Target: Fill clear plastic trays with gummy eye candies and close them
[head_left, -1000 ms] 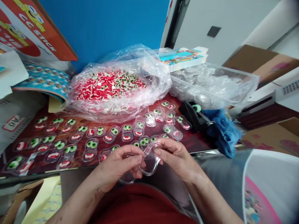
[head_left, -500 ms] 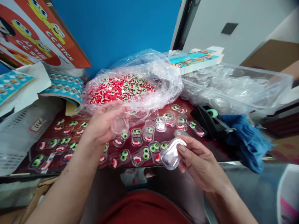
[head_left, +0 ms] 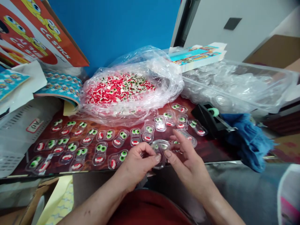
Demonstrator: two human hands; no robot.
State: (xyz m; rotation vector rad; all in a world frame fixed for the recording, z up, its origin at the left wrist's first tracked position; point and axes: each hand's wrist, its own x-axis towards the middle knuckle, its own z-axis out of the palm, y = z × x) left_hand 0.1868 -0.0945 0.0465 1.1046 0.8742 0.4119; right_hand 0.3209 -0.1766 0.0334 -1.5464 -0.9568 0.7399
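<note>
My left hand [head_left: 137, 164] and my right hand [head_left: 185, 159] meet at the near edge of the table, both pinching a clear plastic blister case [head_left: 160, 150] between thumb and fingers. Just beyond them lie several filled cases [head_left: 100, 150] with green eye candies and red mouth candies, in rows on the dark red tabletop [head_left: 206, 147]. Behind the rows sits an open clear bag of loose red, white and green candies [head_left: 119, 89].
A clear bin of empty plastic cases [head_left: 234, 86] stands at the back right. A black tape dispenser [head_left: 211, 120] and a blue cloth [head_left: 248, 140] lie to the right. Printed boxes and an orange carton [head_left: 35, 34] crowd the left; a white basket [head_left: 16, 137] sits at far left.
My left hand came back from the candy bag to the near edge and joined my right hand on the clear case. The right hand moved slightly left and forward.
</note>
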